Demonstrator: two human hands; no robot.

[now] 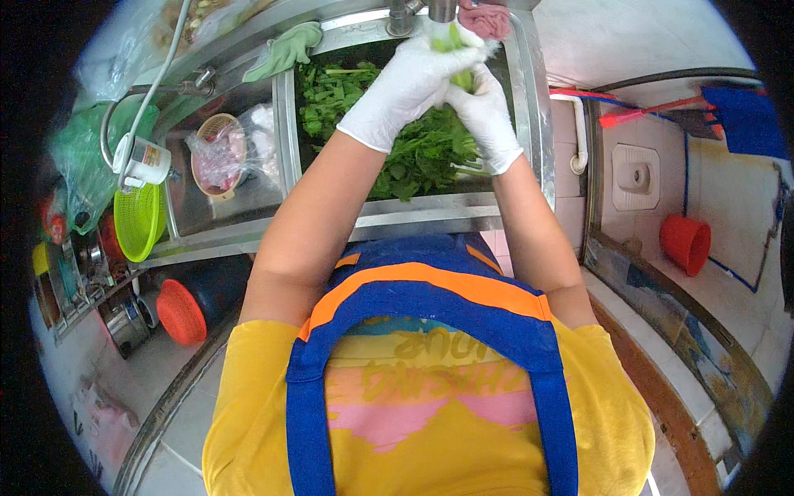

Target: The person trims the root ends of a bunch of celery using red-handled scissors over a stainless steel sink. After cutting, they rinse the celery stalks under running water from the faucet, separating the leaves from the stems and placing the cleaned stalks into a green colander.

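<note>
My left hand (425, 77), in a white disposable glove, is closed around pale green stalks (462, 79) under the faucet (442, 11). Lower on the same stalks, my right hand (487, 111) grips them in a matching glove. Splashing water blurs the upper end of the stalks. Below both hands, leafy green vegetables (425, 161) lie in the right basin of a stainless steel sink (428, 208). Their stems poke out near my right wrist. My forearms hide part of the basin and its leaves.
A pink cloth (485, 22) and a green glove (291, 48) lie on the sink's rim. In the left basin, a tan basket (217, 121) holds something pinkish in clear plastic. A lime green colander (138, 220) stands at the left edge. A red bucket (685, 245) is on the right.
</note>
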